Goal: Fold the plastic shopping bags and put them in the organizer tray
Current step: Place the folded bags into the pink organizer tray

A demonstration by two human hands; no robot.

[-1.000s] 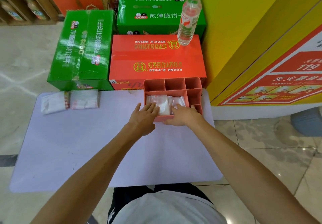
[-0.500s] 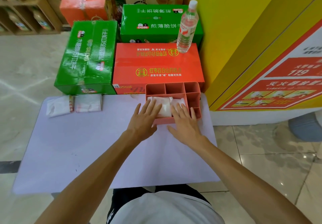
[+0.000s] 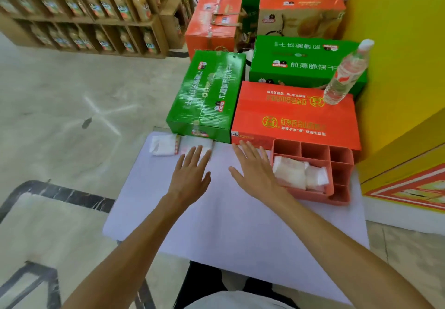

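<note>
Left hand (image 3: 191, 173): flat, fingers (image 3: 192, 156) straight, tips over the nearer folded bag (image 3: 196, 147) at the desk's (image 3: 231, 224) far left.
Right hand (image 3: 255, 172): spread flat, just beside the organizer tray (image 3: 339, 196).
Tray: two folded bags (image 3: 299, 172) lie in its big compartment.
Second loose bag (image 3: 162, 144): at the far-left corner.
Water bottle (image 3: 346, 74): stands on the orange carton (image 3: 296, 118).

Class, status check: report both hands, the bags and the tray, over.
Left hand open, reaching at loose bags. Right hand open beside tray. Folded bags in tray's big compartment. Nothing in the way.
</note>
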